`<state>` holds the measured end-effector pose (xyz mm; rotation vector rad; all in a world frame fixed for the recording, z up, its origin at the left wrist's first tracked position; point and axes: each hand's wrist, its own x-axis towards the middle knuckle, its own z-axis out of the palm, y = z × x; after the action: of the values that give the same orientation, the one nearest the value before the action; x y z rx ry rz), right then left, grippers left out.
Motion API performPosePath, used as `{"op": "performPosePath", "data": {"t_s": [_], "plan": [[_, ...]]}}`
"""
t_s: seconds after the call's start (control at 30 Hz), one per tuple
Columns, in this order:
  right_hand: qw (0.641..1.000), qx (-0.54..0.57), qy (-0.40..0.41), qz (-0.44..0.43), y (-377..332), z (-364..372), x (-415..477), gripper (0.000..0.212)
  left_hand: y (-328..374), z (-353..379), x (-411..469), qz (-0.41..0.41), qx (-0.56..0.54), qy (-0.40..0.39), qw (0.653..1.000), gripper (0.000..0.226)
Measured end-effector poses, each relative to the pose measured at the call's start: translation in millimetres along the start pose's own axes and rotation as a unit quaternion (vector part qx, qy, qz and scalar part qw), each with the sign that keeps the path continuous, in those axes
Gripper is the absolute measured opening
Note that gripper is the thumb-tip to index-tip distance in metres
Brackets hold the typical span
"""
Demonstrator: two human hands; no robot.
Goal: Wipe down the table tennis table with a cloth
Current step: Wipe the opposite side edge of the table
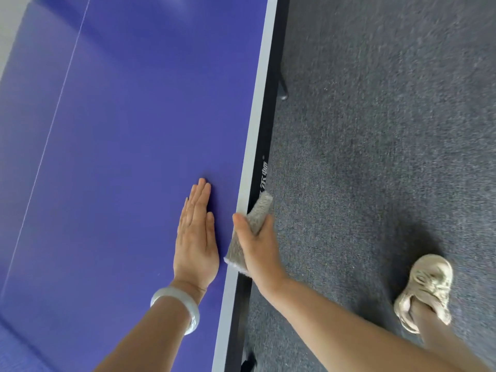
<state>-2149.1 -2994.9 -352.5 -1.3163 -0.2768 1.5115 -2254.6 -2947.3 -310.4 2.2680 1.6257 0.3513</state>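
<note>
Head view looks down on the table tennis table (134, 130), whose blue top fills the left side, with its pale edge stripe (257, 124) running up beside grey carpet (375, 130). The top looks hard, smooth and rigid, so a cloth should glide on it with little drag. It stays where it stands; nothing needs lifting.

The left hand (196, 242) lies flat on the blue surface just inside the edge, fingers straight and together, holding nothing. The right hand (257, 248) grips the cloth (259, 210) at the table's rim, thumb on top and fingers curled over the dark side.

The cloth is grey and fuzzy, draped over the edge. It looks light, soft and limp, so it is best held folded as a pad under the palm. A pale bangle (177, 307) circles the left wrist.
</note>
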Motion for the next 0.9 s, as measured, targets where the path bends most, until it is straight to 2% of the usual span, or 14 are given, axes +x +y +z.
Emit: {"op": "performPosePath", "data": {"t_s": [0.13,0.3,0.43,0.6,0.63,0.73,0.8,0.87,0.9], "plan": [[0.998,-0.059,-0.016,-0.011,-20,-5,32,0.056,-1,0,0,0.001,-0.004,0.008,1.0,0.049],[1.0,-0.016,0.017,-0.011,-82,-6,98,0.07,2,0,2,-0.001,0.001,0.011,1.0,0.049],[1.0,-0.017,0.014,-0.016,-58,-3,71,0.064,-1,0,1,0.006,-0.001,0.016,1.0,0.05],[1.0,0.001,0.022,-0.022,23,9,-20,0.033,0,0,-1,0.01,-0.018,0.02,1.0,0.049],[1.0,0.0,0.016,-0.016,32,10,-33,0.035,0,0,-1,0.012,-0.02,0.021,0.999,0.048],[0.999,-0.032,0.002,-0.007,31,9,-37,0.067,-1,-1,0,0.016,-0.022,0.025,0.999,0.047],[0.999,-0.032,0.008,-0.018,14,8,-16,0.065,-1,-1,0,0.018,-0.021,0.024,0.999,0.047],[0.999,0.016,0.031,-0.008,-14,7,16,0.054,-1,0,0,0.018,-0.02,0.024,0.999,0.047],[0.998,0.032,0.045,-0.001,-28,7,31,0.056,-1,0,0,0.02,-0.018,0.023,0.999,0.047]]}}
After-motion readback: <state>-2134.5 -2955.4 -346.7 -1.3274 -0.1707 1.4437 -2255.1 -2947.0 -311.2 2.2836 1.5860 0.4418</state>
